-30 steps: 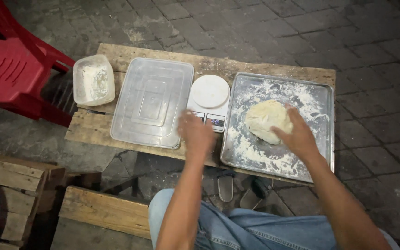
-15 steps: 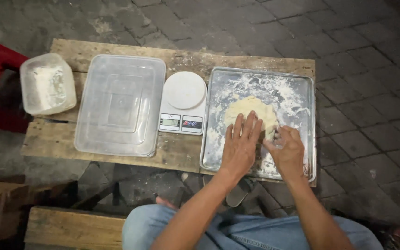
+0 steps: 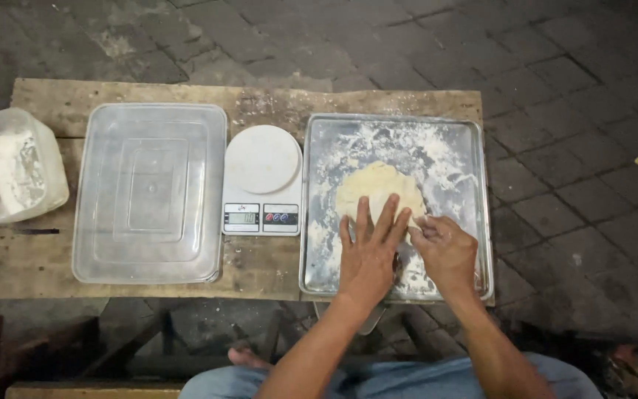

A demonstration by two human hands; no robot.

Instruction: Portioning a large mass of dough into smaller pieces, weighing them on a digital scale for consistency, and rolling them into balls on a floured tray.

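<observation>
One lump of dough [image 3: 378, 191] sits in the middle of one floury metal tray [image 3: 474, 192], on the right end of a wooden table [image 3: 260, 100]. The left hand [image 3: 369, 255] lies flat with fingers spread, fingertips pressing the dough's near edge. The right hand [image 3: 444, 251] is loosely curled just beside it, touching the dough's right edge, not gripping anything. Left of the tray: one white kitchen scale [image 3: 262, 179], then one clear plastic container [image 3: 149, 193] turned upside down, then one tub of flour [image 3: 10, 166] at the far left edge.
</observation>
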